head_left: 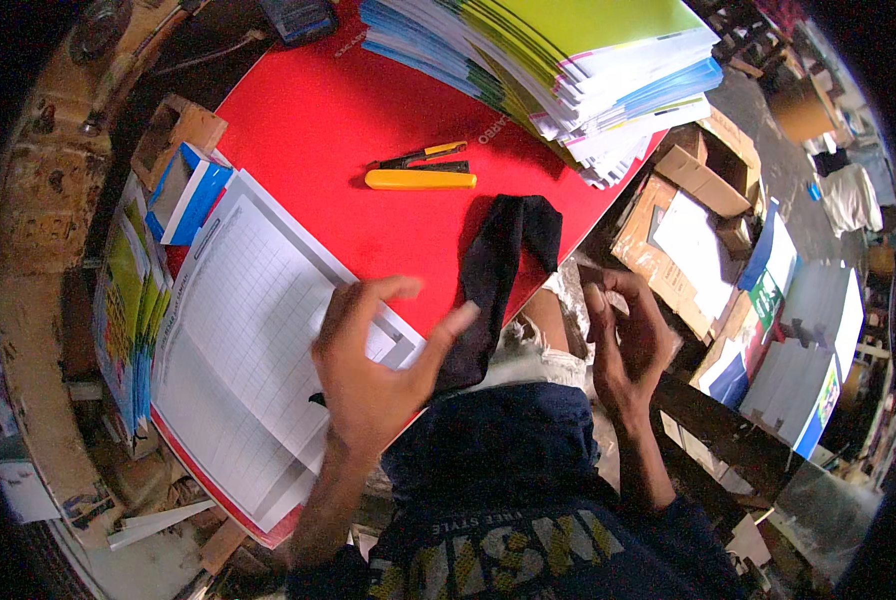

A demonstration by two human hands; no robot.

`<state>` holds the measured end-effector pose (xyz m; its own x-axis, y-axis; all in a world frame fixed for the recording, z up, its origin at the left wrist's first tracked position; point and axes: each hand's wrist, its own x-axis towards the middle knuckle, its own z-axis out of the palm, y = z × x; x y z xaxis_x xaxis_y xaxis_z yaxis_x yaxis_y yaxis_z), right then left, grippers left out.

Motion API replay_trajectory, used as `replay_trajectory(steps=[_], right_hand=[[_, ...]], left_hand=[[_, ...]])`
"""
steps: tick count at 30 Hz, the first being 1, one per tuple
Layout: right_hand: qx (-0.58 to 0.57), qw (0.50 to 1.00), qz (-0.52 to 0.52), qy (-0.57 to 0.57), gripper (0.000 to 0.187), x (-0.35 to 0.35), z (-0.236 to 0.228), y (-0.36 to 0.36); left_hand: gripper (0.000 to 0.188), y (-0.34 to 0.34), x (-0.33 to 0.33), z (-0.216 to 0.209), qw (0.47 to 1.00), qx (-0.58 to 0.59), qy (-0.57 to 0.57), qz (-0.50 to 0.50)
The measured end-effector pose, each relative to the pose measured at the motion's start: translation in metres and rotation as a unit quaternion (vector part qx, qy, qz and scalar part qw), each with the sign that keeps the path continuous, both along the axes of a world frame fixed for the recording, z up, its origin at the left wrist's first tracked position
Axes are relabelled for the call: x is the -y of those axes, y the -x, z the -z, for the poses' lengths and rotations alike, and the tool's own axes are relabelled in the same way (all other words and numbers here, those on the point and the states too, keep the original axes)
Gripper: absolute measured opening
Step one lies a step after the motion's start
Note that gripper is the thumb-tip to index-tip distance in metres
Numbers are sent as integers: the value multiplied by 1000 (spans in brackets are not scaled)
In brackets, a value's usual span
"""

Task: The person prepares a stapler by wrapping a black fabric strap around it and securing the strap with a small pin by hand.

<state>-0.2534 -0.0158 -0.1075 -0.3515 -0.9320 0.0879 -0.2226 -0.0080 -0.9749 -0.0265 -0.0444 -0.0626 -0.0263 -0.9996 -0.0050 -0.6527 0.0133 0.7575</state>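
Note:
My left hand (368,365) hovers over the lower edge of the ruled white sheets (233,290), thumb and fingers spread, with nothing in it. On the right, beyond the red tabletop's edge, my right hand (630,345) is raised with its fingers curled and thumb and forefinger drawn together. Whatever they may pinch is too small to make out. A black cloth (493,265) lies folded at the near edge of the red tabletop (308,150), between the hands. Farther off rests a yellow and black stapler (420,180), its arms spread apart.
A tall stack of green-covered booklets (588,60) fills the far right of the tabletop. At left stand a blue and white box (190,195) and more booklets (133,300). Cardboard boxes (708,165) and bundled paper stacks (793,370) sit lower at right.

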Motion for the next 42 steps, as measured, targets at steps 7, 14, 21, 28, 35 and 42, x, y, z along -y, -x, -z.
replay_trajectory(steps=[7,14,21,28,35,42], right_hand=[[-190,931,-278,142,26,44,-9,-9],[-187,911,-369,-3,48,42,-6,28],[-146,968,-204,10,16,47,-10,30],[222,942,-206,-146,23,0,-46,-28],[514,834,-143,-141,19,-7,-31,-60],[180,965,-138,-130,13,-16,-44,-27]], left_hand=[[21,26,-31,30,993,74,54,78],[17,-11,-34,30,953,-261,-151,27],[17,-37,-25,29,984,-173,-50,3],[11,-30,-27,-4,912,-369,-157,-90],[33,-33,-50,-12,806,-551,-204,73],[54,-31,-48,-44,833,-503,-190,135]])
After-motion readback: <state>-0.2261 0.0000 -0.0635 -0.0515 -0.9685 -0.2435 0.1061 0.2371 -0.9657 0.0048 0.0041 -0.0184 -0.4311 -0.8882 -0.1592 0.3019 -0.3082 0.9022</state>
